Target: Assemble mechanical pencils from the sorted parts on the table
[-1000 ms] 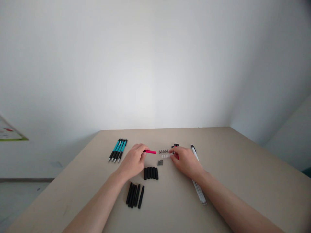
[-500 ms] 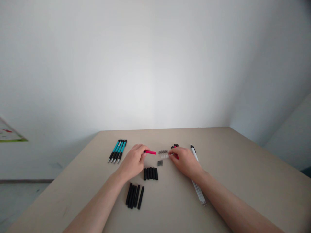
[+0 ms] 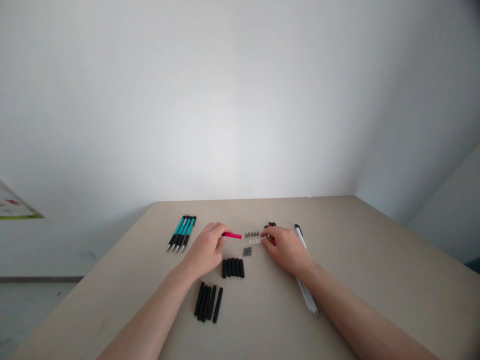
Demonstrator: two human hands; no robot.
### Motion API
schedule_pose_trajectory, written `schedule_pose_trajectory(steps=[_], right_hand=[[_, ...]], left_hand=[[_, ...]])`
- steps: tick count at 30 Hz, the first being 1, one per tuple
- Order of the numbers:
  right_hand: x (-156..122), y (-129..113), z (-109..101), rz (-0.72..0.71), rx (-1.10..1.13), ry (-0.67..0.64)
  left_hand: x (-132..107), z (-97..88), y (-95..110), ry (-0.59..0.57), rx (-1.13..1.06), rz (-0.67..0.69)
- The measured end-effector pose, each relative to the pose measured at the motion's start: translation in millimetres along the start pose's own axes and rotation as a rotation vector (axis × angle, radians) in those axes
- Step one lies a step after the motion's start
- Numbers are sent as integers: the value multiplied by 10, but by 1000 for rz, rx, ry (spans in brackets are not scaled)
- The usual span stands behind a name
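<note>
My left hand [image 3: 207, 248] is closed on a pink pen barrel [image 3: 233, 235], whose pink end points right and whose dark end lies at the fingertips. My right hand [image 3: 284, 246] hovers low by the right end of a row of small translucent plastic pieces [image 3: 254, 242]. A small gap shows between its thumb and index finger, and I make out nothing held there. Just behind that row stand several small metal cone tips [image 3: 251, 234]. Small metal springs [image 3: 247, 251] lie in front. More pink-and-black barrels [image 3: 270, 224] are partly hidden behind my right hand.
Short black grips [image 3: 233, 268] and longer black tubes [image 3: 208, 303] lie near my left forearm. Several teal-and-black pens [image 3: 181, 233] rest at the left. On the right are a white pen [image 3: 299, 235] and thin white refills [image 3: 308, 299], partly under my right arm. A wall [image 3: 236, 100] borders the table's far edge.
The right thumb and index finger have parted slightly beside the translucent pieces. My left hand and the pink barrel are almost still.
</note>
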State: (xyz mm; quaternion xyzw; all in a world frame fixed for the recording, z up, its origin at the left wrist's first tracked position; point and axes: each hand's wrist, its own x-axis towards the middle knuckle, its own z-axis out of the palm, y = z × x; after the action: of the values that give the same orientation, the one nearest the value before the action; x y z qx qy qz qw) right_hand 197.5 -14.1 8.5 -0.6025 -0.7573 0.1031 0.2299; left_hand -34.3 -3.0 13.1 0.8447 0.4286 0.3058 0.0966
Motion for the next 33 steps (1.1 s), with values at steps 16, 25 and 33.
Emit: schedule_pose_trajectory(steps=[16, 25, 33], right_hand=[[-330, -480, -64, -497, 102, -25], [-400, -581, -78, -703, -2, -219], [-398, -551, -97, -681, 35, -225]], left_hand=[[14, 9, 246, -41, 138, 84], [45, 108, 331, -118, 197, 98], [14, 24, 267, -42, 145, 45]])
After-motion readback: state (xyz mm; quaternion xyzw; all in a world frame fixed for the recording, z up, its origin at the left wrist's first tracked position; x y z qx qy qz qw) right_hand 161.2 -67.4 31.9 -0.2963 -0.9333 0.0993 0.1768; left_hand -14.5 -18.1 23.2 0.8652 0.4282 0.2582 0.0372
